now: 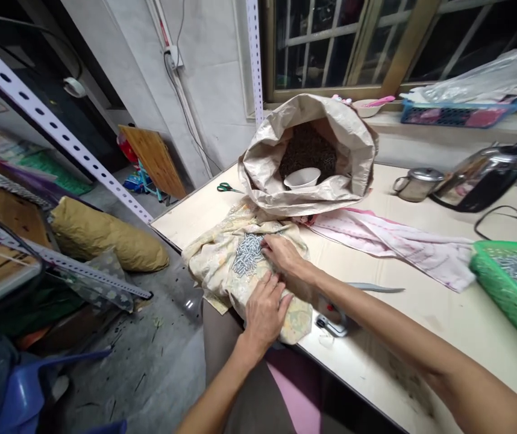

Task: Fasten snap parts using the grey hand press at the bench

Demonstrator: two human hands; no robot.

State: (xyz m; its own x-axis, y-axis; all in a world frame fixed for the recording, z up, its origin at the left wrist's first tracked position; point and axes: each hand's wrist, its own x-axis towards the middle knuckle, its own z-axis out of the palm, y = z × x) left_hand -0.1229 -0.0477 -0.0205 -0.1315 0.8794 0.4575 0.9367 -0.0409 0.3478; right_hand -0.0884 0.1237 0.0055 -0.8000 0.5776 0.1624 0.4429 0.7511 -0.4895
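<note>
A heap of small silvery metal pieces [248, 254], which look like screws, lies on a pale patterned cloth [213, 244] bunched at the table's left edge. My right hand [282, 253] is at the heap's right side, its fingers curled together and the tips touching the pieces; whatever they pinch is hidden. Flat on the cloth just below the heap rests my left hand [265, 308], with thumb and fingers apart and nothing held. Behind the cloth, a large open sack [263, 147] holds dark brown contents and a white bowl [302, 178].
Green-handled scissors [226, 187] lie left of the sack. A pink-white towel [389, 238], a grey curved strip [376, 288] and a clamp-like tool [333, 325] are to the right. Farther right stand a green basket [507, 301] of metal pieces, a lidded cup [419, 182] and a kettle [484, 178].
</note>
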